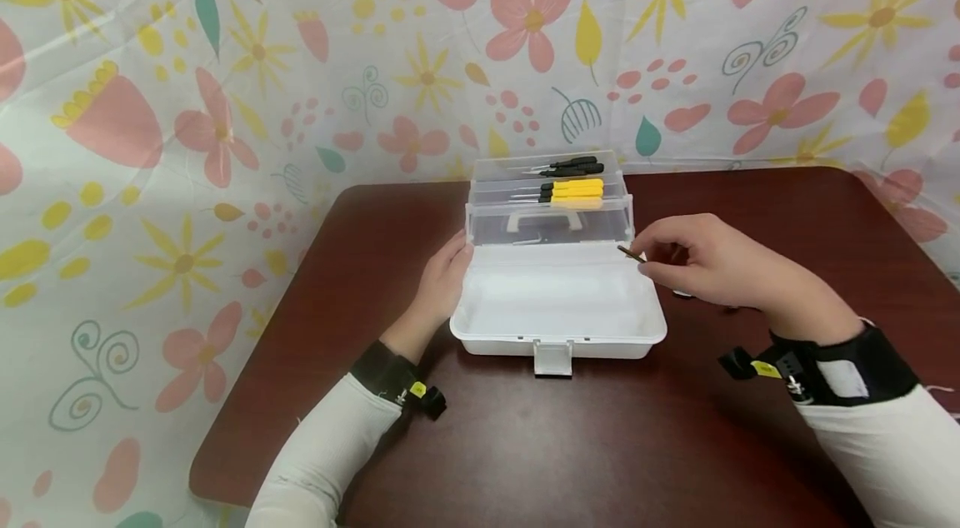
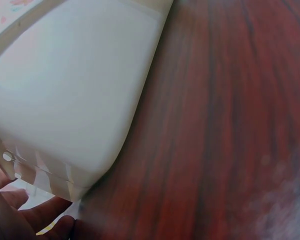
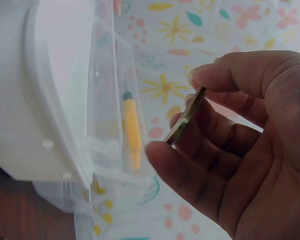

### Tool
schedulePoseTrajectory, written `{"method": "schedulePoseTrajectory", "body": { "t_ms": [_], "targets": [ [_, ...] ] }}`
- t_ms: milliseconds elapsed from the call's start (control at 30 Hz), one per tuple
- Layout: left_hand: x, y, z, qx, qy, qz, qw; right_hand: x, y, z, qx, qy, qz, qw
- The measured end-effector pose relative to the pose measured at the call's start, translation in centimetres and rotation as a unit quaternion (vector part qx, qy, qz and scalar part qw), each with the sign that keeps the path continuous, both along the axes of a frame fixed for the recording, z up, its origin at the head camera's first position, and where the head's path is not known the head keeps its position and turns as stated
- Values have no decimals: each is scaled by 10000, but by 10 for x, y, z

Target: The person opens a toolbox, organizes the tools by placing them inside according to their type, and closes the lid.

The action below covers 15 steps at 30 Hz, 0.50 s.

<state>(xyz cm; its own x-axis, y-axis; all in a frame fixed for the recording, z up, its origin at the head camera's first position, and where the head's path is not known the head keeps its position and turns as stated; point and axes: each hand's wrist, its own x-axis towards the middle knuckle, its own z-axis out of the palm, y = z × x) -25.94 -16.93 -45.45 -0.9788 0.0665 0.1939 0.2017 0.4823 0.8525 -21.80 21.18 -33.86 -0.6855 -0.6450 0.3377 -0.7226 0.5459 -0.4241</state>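
While a person's left hand (image 1: 442, 274) rests at the ten o'clock corner of an open white box (image 1: 495, 346) on a dark red counter (image 1: 322, 328), its fingers loosely extended, the right hand (image 1: 716, 257) holds a thin brass-toned piece (image 3: 186, 118) at the box's two o'clock corner, pinched at its ends between thumb and finger. The piece looks light, rigid and probably slick, so its opposite ends offer the surest hold; a face-on grip would likely slide. At twelve o'clock, black-handled screwdrivers (image 1: 573, 170) and yellow-handled screwdrivers (image 1: 577, 191) lie in clear trays (image 1: 495, 170), whose thin plastic may crack if forced. The box itself appears light and stiff, best held by its side walls at three and nine o'clock, away from the latch (image 1: 552, 357) at six.
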Motion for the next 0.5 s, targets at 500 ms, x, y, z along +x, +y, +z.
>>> {"method": "schedulePoseTrajectory", "body": {
  "t_ms": [500],
  "targets": [
    [-1, 1, 0, 21, 4, 27, 10000, -48, -46, 25, 1921, -775, 365, 9776]
  ]
}}
